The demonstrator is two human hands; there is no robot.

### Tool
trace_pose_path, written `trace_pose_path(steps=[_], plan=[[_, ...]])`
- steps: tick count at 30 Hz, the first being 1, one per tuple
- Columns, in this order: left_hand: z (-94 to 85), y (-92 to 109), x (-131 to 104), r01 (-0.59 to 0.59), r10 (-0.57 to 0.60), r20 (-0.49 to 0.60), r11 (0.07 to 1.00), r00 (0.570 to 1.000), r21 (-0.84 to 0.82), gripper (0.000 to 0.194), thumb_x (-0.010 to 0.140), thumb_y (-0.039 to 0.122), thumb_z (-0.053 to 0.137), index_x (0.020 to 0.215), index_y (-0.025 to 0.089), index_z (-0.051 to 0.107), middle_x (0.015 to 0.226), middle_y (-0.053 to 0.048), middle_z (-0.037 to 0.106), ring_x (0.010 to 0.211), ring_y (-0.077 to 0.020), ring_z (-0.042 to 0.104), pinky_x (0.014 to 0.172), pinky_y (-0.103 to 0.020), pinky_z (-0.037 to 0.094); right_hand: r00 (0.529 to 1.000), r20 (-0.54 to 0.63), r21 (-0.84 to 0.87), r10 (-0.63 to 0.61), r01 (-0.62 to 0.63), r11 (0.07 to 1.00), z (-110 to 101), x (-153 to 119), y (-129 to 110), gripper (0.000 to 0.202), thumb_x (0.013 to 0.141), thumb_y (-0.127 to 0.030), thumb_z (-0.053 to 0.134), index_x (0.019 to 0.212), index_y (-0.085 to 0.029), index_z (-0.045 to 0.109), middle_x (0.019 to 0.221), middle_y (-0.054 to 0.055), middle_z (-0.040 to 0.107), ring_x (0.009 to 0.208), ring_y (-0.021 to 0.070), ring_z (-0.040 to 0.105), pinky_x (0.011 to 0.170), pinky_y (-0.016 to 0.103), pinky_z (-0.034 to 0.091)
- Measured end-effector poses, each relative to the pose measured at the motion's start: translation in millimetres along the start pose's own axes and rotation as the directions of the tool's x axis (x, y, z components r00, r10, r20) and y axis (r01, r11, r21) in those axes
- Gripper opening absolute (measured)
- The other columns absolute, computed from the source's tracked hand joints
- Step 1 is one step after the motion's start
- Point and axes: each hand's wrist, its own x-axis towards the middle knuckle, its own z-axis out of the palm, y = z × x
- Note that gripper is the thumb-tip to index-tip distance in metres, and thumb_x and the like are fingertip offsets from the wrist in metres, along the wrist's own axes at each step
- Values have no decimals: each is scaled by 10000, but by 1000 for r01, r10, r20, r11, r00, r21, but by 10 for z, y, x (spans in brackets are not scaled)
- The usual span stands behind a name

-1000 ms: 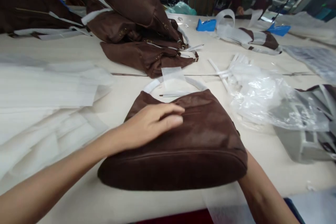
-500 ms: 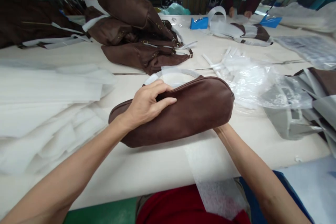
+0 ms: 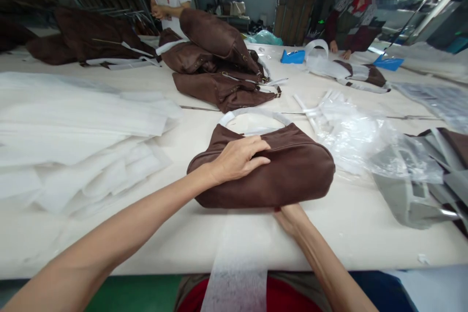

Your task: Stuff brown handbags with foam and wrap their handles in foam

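A dark brown leather handbag (image 3: 288,175) is in front of me on the table, its bottom towards me. Its handle (image 3: 256,113) is wrapped in white material and points away. Across the bag's upper side lies my left hand (image 3: 239,158), fingers stretched out and thumb apart, touching the leather. Beneath the bag's near edge is my right hand (image 3: 290,217); its fingers are hidden by the bag. From under the bag a thin white sheet (image 3: 237,263) runs towards me and hangs over the table edge.
Several brown bags (image 3: 219,51) are piled farther back. White sheets (image 3: 80,122) spread at left, and clear plastic bags (image 3: 354,131) lie at right beside grey wrapped pieces (image 3: 405,195). Two people stand across the table, near a partly wrapped bag (image 3: 360,73) and blue holders (image 3: 292,56).
The handbag has tipped, showing more of its upper side and handle. My left hand has slid from gripping its edge to lying flatter on it. The white sheet has shifted left.
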Motion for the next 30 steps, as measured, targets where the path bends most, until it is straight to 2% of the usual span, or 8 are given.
trace_pose_path(steps=[2,5,9,12,15,19,26,30], plan=[[17,7,-177,25,-25,25,1000,999,5,268,978,356,524,1150,164,601,1022,-74,634,963,-201,611,854,-298,468,984,162,152,80,-105,983,-326,-205,61,456,705,-400,797,1098,-213,659,1155,81,709,1093,260,653,937,429,542],[-46,57,-528,83,-84,41,995,996,47,442,956,409,561,1333,186,507,1159,-99,632,1076,-235,592,928,-353,466,971,106,-22,213,-212,977,-975,-494,53,492,709,-514,793,1039,-176,657,1092,127,722,1042,293,681,911,438,560],[-127,181,-1020,264,-267,9,958,964,107,737,854,527,669,1459,236,367,1337,-112,575,1184,-276,553,988,-410,455,952,-200,-606,-233,67,793,-1529,-643,-244,621,734,-642,699,1170,-207,625,1149,152,695,989,337,684,865,490,561],[-57,230,-1237,316,-324,17,932,946,178,880,789,503,739,1504,256,289,1368,-121,539,1204,-298,531,994,-430,445,781,169,-874,-602,401,275,-1444,-478,-510,680,826,-547,651,1414,-260,466,1445,137,502,1261,383,526,1009,562,463],[13,136,-1209,265,-283,25,922,959,283,875,799,363,745,1515,252,256,1219,-111,583,1073,-281,567,902,-405,464,645,555,-803,-526,580,-136,-1111,-118,-673,793,852,-396,658,1527,-227,279,1403,164,506,1275,383,488,998,559,450],[-116,-101,-983,190,-259,107,882,960,431,799,801,308,746,1473,213,324,1070,-81,579,948,-251,565,813,-353,436,663,600,-796,-448,547,-258,-794,232,-732,807,801,-323,710,1480,-151,311,1032,141,615,934,342,603,745,456,513],[-198,113,-820,177,-294,214,881,932,440,968,722,370,825,1483,194,252,1181,-92,556,1032,-264,549,840,-347,398,600,692,-721,-401,595,-356,-767,80,-780,777,779,-346,700,1432,-184,311,1180,170,578,995,350,575,747,425,471],[67,159,-755,157,-273,180,862,945,483,522,786,261,751,1227,164,490,1048,-74,596,922,-237,558,744,-334,389,553,711,-702,-434,584,-407,-767,201,-649,406,842,-309,634,1184,-166,466,939,121,588,836,305,564,663,377,418]])
